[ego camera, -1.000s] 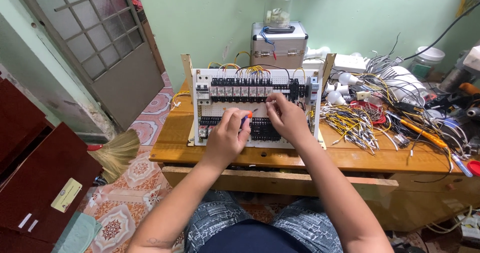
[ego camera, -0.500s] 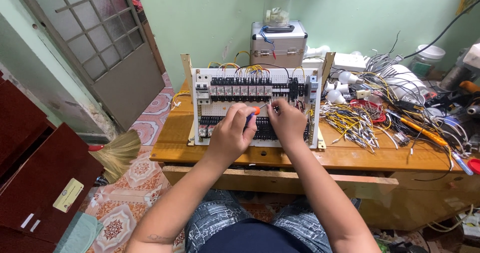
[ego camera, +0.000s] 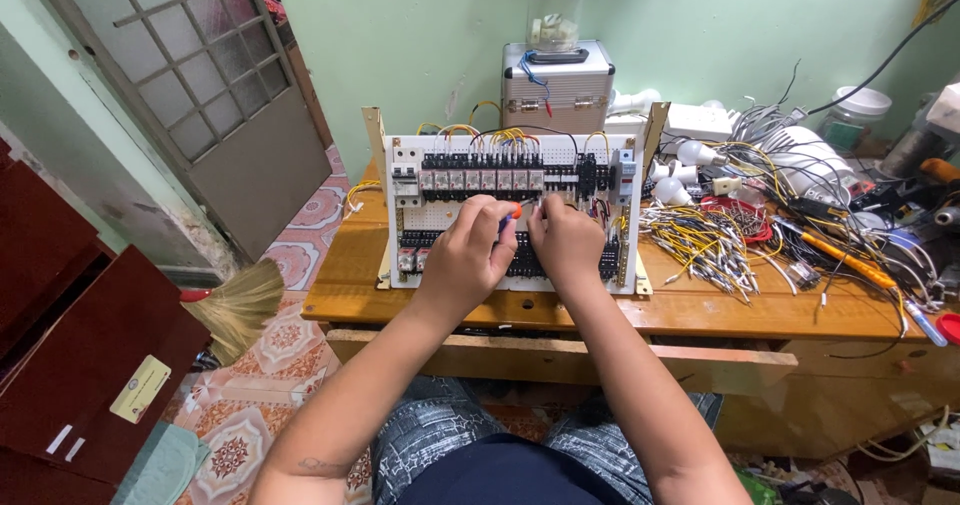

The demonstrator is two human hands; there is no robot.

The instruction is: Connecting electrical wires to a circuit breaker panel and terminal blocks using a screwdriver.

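Note:
A white perforated control panel point(ego camera: 440, 220) stands tilted on the wooden table point(ego camera: 690, 305), carrying a row of black relays, breakers and yellow wires. My left hand point(ego camera: 468, 255) grips a small screwdriver point(ego camera: 508, 217) with a blue and orange handle, its tip against the panel's middle. My right hand point(ego camera: 567, 240) is just to the right of it, fingers curled and pressed on the panel's black terminal row; whether it pinches a wire is hidden.
A pile of yellow and white wires point(ego camera: 710, 240), light bulbs point(ego camera: 672, 193), an orange-handled tool point(ego camera: 835, 255) and clutter cover the table's right side. A silver case point(ego camera: 558, 85) with a jar on top stands behind the panel. A broom point(ego camera: 235, 305) and a red cabinet point(ego camera: 70, 345) are at left.
Both hands have shifted up a little on the panel. The right hand has moved left, closer to the left hand and the screwdriver.

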